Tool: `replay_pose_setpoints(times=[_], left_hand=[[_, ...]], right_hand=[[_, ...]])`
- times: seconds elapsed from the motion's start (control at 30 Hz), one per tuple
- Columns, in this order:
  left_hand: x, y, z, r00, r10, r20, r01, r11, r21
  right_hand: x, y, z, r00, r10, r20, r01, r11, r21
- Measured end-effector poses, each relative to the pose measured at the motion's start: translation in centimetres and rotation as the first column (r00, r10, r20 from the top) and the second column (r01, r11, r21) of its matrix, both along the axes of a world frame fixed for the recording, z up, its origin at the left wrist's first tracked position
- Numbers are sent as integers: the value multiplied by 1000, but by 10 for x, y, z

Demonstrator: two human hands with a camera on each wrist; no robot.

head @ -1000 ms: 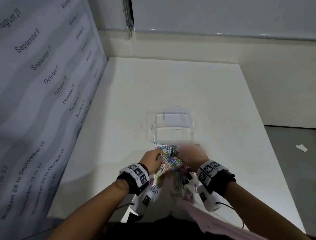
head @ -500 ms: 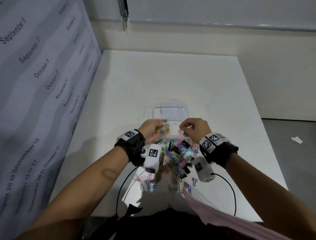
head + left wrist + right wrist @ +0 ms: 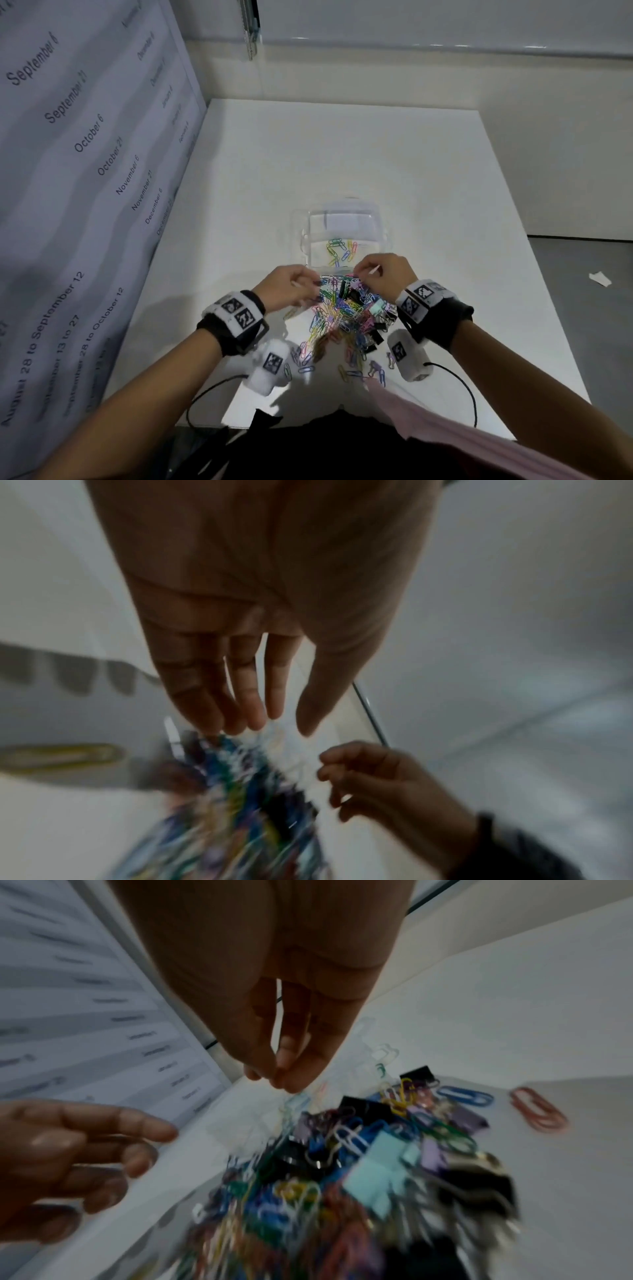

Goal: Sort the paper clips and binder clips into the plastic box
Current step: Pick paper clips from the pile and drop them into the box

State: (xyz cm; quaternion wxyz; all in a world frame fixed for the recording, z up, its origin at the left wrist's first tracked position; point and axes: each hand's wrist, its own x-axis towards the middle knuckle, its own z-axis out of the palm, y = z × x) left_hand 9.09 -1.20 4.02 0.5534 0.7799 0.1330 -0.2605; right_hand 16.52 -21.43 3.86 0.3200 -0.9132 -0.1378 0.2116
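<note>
A clear plastic box [image 3: 381, 230] stands open on the white table, with several coloured paper clips [image 3: 339, 251] lying in it. Just in front of it is a mixed pile [image 3: 346, 310] of paper clips and binder clips, among them a mint binder clip [image 3: 373, 1172] and a black one [image 3: 363, 1104]. My left hand [image 3: 315, 291] reaches into the pile's left side with straight fingers [image 3: 240, 696] whose tips touch the clips. My right hand [image 3: 359, 278] is at the pile's far edge, its fingertips [image 3: 291, 1080] pinched together on a pale paper clip [image 3: 298, 1103].
Loose paper clips [image 3: 352, 371] are scattered toward the table's near edge, and a red one [image 3: 537, 1112] lies apart to the right. A date-printed panel [image 3: 85, 171] borders the table on the left. A paper scrap [image 3: 599, 277] lies on the floor.
Half a second ago both hands were over the box, the left holding a bunch of clips, the right a pink one. Those clips now lie in the box and both hands are back at the pile.
</note>
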Motion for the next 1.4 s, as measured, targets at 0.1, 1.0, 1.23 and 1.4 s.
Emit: replay_pose_setpoints(times=[0.1,1.0,1.23,1.4], left_hand=[[-23,1,-15,955,-295,-37,291,900,324],[-17,-18,-53,993,14,119,-31,989,144],[4,-17,-31,956,293,29,-283,942,-183],[24,-18,-15,941,339,10,-328,916,-229]], right_hand=[[-26,-6,-8,990,139,-14,-140,990,-36],[-46,-10,-23,998,-35,-48,37,998,45],[-48,-1,-23,965,236,-112,-256,938,-232],[-42,-1,-17,991,123,-57,-128,987,-92]])
